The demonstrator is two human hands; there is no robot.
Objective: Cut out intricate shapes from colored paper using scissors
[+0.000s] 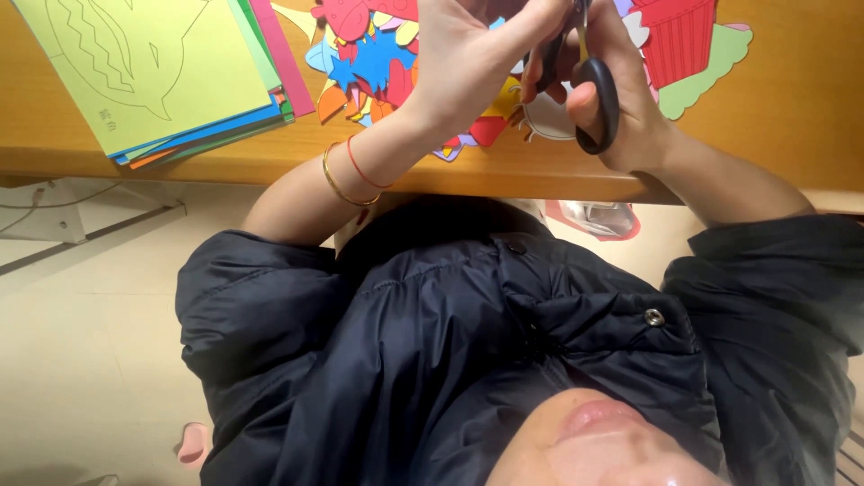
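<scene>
My right hand (634, 112) is closed through the black handles of a pair of scissors (601, 99) at the top middle of the view. My left hand (459, 67) is beside it, fingertips pinched together right at the scissors' blades on a small piece of paper that is mostly hidden by the fingers and the frame edge. A pale cutout with a drawn outline (544, 121) lies on the wooden table (792, 108) under both hands. My left wrist wears a thin gold bangle and a red thread (346, 175).
A stack of coloured paper sheets (153, 72), the top one green with a drawn fish, lies at the left. Several bright cutouts (369, 63) are piled in the middle, with a red cupcake shape (679, 36) at the right. My dark jacket (468, 360) fills the lower view.
</scene>
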